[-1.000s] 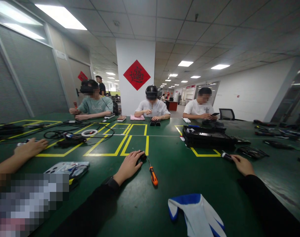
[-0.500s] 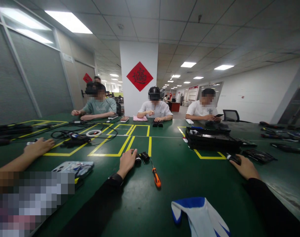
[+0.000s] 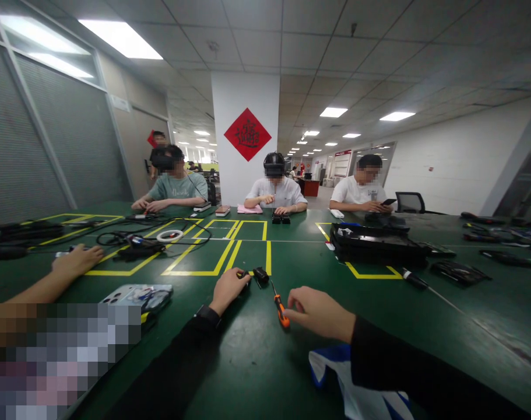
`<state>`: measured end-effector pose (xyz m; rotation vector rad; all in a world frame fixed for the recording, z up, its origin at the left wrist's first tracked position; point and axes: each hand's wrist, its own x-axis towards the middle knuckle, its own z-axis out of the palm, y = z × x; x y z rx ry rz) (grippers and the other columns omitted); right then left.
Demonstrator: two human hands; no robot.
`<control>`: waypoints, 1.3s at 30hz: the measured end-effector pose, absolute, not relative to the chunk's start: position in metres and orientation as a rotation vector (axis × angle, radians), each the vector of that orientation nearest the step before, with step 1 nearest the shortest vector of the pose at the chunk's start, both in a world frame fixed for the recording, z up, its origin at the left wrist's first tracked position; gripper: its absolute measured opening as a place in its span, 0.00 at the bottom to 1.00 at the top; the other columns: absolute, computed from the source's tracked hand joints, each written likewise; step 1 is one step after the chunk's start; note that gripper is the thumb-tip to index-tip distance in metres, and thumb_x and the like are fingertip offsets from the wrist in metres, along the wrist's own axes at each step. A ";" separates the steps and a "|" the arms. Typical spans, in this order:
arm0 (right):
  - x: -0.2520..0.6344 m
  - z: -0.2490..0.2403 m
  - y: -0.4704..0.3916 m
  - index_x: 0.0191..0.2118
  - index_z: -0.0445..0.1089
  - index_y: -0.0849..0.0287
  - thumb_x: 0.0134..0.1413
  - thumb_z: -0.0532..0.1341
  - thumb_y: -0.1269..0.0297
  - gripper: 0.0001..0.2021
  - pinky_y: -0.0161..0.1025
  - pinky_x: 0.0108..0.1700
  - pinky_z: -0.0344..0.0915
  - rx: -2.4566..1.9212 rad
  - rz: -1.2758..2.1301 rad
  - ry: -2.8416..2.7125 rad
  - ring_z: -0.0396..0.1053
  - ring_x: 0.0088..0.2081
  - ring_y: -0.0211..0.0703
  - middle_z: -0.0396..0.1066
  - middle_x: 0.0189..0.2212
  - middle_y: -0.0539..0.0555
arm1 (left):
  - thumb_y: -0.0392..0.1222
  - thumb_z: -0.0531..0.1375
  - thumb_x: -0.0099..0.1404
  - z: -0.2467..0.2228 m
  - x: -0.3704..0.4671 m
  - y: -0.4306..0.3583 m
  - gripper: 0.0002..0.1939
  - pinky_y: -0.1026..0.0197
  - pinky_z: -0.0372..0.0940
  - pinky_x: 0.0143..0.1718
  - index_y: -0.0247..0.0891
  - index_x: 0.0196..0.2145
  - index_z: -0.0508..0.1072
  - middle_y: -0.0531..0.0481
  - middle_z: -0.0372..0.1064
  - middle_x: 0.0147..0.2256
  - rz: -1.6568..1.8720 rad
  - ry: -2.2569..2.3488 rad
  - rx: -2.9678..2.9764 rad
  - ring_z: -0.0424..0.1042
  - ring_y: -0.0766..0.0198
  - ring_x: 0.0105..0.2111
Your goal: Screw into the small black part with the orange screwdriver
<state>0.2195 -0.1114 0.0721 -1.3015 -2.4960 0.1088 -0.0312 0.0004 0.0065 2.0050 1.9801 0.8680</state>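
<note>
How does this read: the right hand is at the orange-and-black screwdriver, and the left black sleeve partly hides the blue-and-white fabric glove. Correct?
No: the head view shows the right black sleeve partly hiding the glove, not the left. The right hand is at the screwdriver, as stated.

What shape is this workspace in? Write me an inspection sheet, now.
Surface: green table with yellow lines.
Things: orange screwdriver lying down; black part by its tip.
Clutter: black case; blue-and-white glove, partly hidden by the right sleeve.
Left hand: at a small dark object, grip unclear.
Right hand: partly open at the screwdriver's handle, contact unclear.
Cables: black cables at left.
Surroundings: three seated people opposite; red sign on a white pillar.
</note>
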 end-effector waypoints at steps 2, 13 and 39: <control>0.199 0.056 -0.104 0.31 0.66 0.55 0.44 0.52 0.43 0.20 0.34 0.26 0.53 -1.451 0.039 -2.487 0.63 0.26 0.40 0.69 0.26 0.52 | 0.52 0.52 0.55 0.007 -0.032 0.000 0.18 0.65 0.58 0.34 0.36 0.36 0.71 0.45 0.70 0.36 0.873 1.974 2.001 0.68 0.61 0.36; 0.222 0.028 -0.076 0.22 0.62 0.61 0.49 0.50 0.60 0.13 0.31 0.22 0.47 -1.741 0.437 -2.075 0.60 0.21 0.34 0.65 0.21 0.52 | 0.50 0.52 0.54 0.011 -0.023 -0.016 0.17 0.62 0.59 0.34 0.34 0.31 0.71 0.45 0.70 0.31 1.198 1.797 1.804 0.68 0.60 0.32; 0.207 0.011 -0.071 0.30 0.61 0.62 0.41 0.60 0.52 0.17 0.35 0.29 0.65 -0.871 1.238 -1.459 0.66 0.28 0.38 0.66 0.30 0.53 | 0.50 0.54 0.56 0.007 0.051 -0.052 0.17 0.61 0.59 0.41 0.35 0.37 0.67 0.48 0.68 0.36 1.225 0.781 1.422 0.66 0.62 0.38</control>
